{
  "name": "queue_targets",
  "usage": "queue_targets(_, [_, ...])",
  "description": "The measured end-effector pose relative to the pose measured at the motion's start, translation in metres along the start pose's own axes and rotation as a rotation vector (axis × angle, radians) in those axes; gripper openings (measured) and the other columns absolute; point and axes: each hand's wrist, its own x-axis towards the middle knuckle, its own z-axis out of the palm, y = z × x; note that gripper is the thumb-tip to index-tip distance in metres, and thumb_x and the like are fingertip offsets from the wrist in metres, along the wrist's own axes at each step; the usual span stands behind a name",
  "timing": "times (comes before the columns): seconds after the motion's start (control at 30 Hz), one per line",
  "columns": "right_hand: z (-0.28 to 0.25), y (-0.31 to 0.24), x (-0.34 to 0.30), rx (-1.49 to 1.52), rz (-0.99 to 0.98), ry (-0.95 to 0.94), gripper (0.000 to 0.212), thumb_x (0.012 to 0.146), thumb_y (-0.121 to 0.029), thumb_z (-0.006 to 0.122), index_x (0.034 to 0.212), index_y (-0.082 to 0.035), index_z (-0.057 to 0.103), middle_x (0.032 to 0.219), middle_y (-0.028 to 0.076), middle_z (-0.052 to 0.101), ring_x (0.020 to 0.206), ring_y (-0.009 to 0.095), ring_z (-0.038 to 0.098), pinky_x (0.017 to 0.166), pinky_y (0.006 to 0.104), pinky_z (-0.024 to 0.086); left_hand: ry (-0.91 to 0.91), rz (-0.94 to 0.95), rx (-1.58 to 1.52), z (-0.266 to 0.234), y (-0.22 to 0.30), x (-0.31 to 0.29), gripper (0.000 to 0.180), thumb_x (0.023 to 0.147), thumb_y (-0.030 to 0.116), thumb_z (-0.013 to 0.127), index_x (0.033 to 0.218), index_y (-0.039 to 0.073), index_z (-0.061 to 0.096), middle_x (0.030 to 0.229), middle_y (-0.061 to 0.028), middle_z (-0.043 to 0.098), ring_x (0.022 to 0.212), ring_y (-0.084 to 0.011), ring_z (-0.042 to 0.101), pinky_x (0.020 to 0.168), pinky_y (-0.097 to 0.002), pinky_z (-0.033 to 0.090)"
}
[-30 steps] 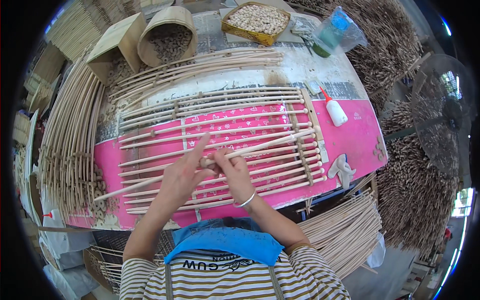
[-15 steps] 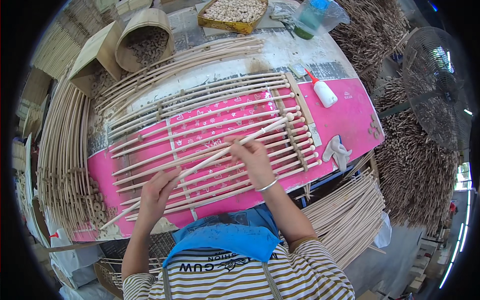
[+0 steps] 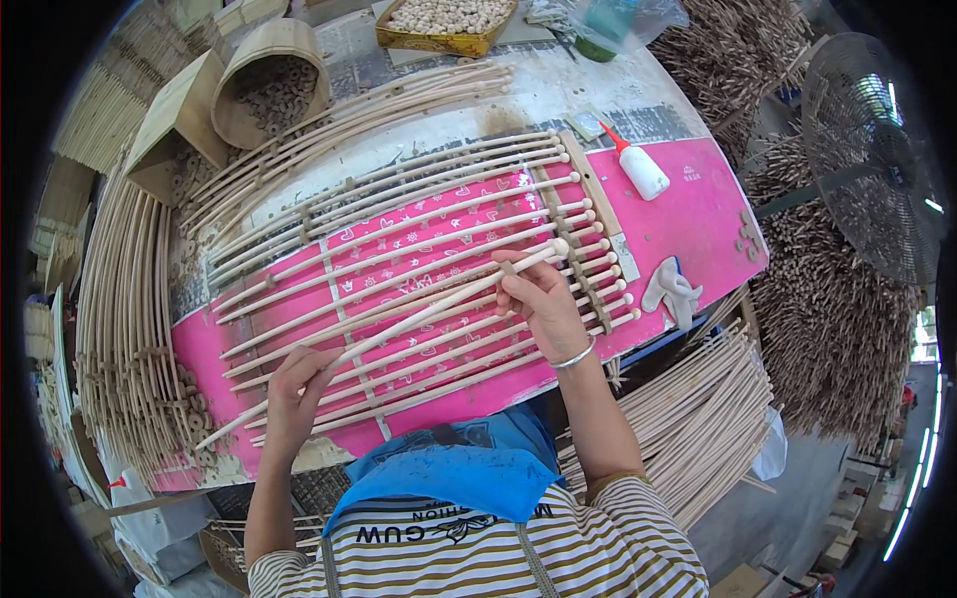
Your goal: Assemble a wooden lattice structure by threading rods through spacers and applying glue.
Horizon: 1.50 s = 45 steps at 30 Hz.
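Note:
A long, pale wooden stick with a round ball end [image 3: 429, 317] slants across the table in both my hands. My left hand [image 3: 299, 387] grips it toward its lower left part, fingers closed. Close to the ball, my right hand [image 3: 543, 304] pinches around the stick, where a small wooden ring [image 3: 506, 267] shows at the fingertips. Beneath lie several similar ball-ended sticks [image 3: 419, 242] side by side on a pink sheet [image 3: 688, 224], their balls to the right. Some of these carry wooden rings near the ball end.
A white glue bottle with a red tip [image 3: 643, 171] and a glove [image 3: 673, 292] lie at the right. Farther back are a round wooden tub of rings [image 3: 227, 95], a wooden box [image 3: 164, 140] and a yellow tray of balls [image 3: 439, 42]. A fan [image 3: 867, 149] stands at the right.
My right hand has slid rightward along the stick toward its ball end. My left hand has shifted slightly down and left, still holding the stick. The view has moved a little.

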Motion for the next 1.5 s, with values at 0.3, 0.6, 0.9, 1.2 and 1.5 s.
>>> queue_targets(0.3, [-0.011,-0.003,-0.002,-0.019,0.01,0.073,0.032,0.099,-0.023,0.076,0.123,-0.002,0.07,0.088,0.001,0.068,0.073,0.007,0.065,0.061,0.0225,0.054,0.0,0.011,-0.006,0.006,-0.005,0.014,0.026,0.091,-0.003,0.068,0.116,-0.001,0.074,0.093,-0.012,0.065,0.083,-0.024,0.065,0.075,-0.0327,0.051])
queue_targets(0.6, [-0.025,-0.008,0.016,-0.153,0.001,0.192,0.027,0.103,-0.029,0.072,0.11,-0.003,0.069,0.087,0.001,0.069,0.072,0.007,0.065,0.06,0.0224,0.052,-0.046,0.025,0.003,0.012,-0.01,0.05,0.03,0.09,-0.004,0.069,0.119,0.001,0.075,0.096,-0.0117,0.067,0.088,-0.024,0.067,0.078,-0.0327,0.052])
queue_targets(0.9, [-0.031,-0.017,0.033,-0.376,0.031,0.243,0.037,0.103,-0.042,0.069,0.095,-0.006,0.069,0.074,0.0,0.068,0.057,0.005,0.061,0.047,0.0193,0.041,-0.031,0.085,0.048,0.029,-0.019,0.097,0.03,0.092,-0.004,0.067,0.12,0.001,0.074,0.088,-0.0105,0.059,0.078,-0.0224,0.06,0.071,-0.0315,0.048])
queue_targets(1.2, [-0.039,-0.032,0.022,-0.419,-0.03,0.257,0.033,0.109,-0.034,0.06,0.109,-0.002,0.07,0.081,-0.001,0.066,0.064,0.003,0.057,0.052,0.0168,0.041,0.05,0.201,0.101,0.069,-0.036,0.171,0.026,0.096,0.004,0.068,0.12,0.008,0.076,0.091,-0.0116,0.063,0.084,-0.0283,0.065,0.073,-0.0369,0.052])
queue_targets(1.5, [-0.038,-0.028,0.019,-0.353,-0.012,0.225,0.027,0.109,-0.03,0.061,0.113,-0.005,0.071,0.084,-0.002,0.067,0.067,0.002,0.058,0.055,0.0165,0.041,0.053,0.291,0.353,0.084,-0.032,0.178,0.027,0.092,0.008,0.07,0.117,0.013,0.077,0.096,-0.0061,0.065,0.089,-0.0281,0.065,0.074,-0.0408,0.053])
